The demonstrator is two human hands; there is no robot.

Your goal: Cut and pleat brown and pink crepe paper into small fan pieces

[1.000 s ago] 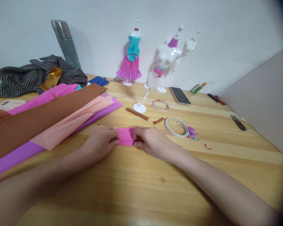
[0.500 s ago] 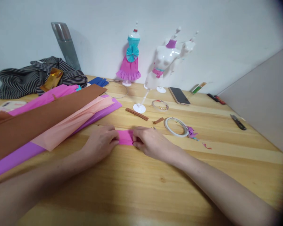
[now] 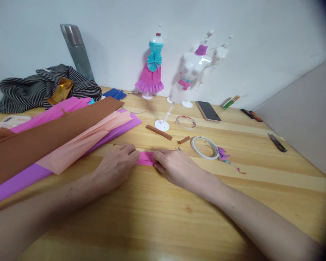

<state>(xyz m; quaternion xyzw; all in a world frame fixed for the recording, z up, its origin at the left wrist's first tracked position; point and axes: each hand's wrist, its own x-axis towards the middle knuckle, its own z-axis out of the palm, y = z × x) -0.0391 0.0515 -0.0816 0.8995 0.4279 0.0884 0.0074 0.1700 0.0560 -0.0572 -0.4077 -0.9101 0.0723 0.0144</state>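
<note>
A small strip of pink crepe paper (image 3: 146,158) lies on the wooden table between my hands, with creases running along its length. My left hand (image 3: 118,161) pinches its left end, fingers curled and closed. At the right end, my right hand (image 3: 174,165) grips the paper between thumb and fingers. Parts of the strip are hidden under my fingers. Just beyond my hands lie a folded brown paper strip (image 3: 159,132) and a brown scrap (image 3: 184,140). A roll of white tape (image 3: 193,144) rests to the right of them, beside purple scraps (image 3: 222,154).
Brown (image 3: 59,125), peach and purple paper sheets spread across the left. Small mannequins stand at the back, one in a pink and blue dress (image 3: 150,77), another mostly white (image 3: 191,65). A phone (image 3: 208,111), a utility knife (image 3: 277,142) and a bottle (image 3: 77,52) are also there.
The visible pink paper looks narrower from front to back, with a fold line now nearer its middle. Both hands stay at its ends; the left has shifted slightly right.
</note>
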